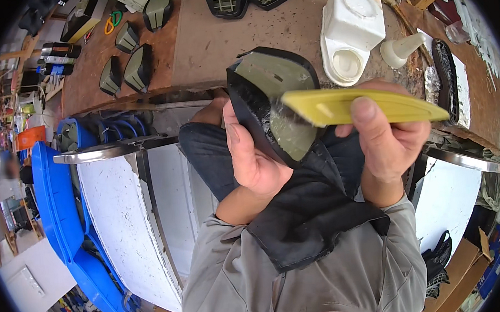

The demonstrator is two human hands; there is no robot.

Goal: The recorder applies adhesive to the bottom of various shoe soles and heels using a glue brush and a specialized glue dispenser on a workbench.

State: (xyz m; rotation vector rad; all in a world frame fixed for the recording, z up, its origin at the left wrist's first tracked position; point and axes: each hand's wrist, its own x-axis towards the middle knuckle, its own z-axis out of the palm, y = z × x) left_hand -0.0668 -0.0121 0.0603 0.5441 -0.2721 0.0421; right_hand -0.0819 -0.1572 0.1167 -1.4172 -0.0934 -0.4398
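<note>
My left hand is closed around the side of a black and olive-green moulded piece, tilted above my lap. Its lower olive part has a wet-looking, whitish sheen, and black material folds along its edge. In my right hand is a brush with a flat yellow handle, gripped between thumb and fingers. The bristle end points left and lies over the middle of the piece; whether it touches the surface is hard to tell. Beneath, a black cloth covers part of my lap.
Similar pieces lie on the brown worktable. To the right stand a white plastic container with a round cup and a white nozzle bottle. Orange-and-green scissors lie far left. Blue bins stand by a white metal-edged panel.
</note>
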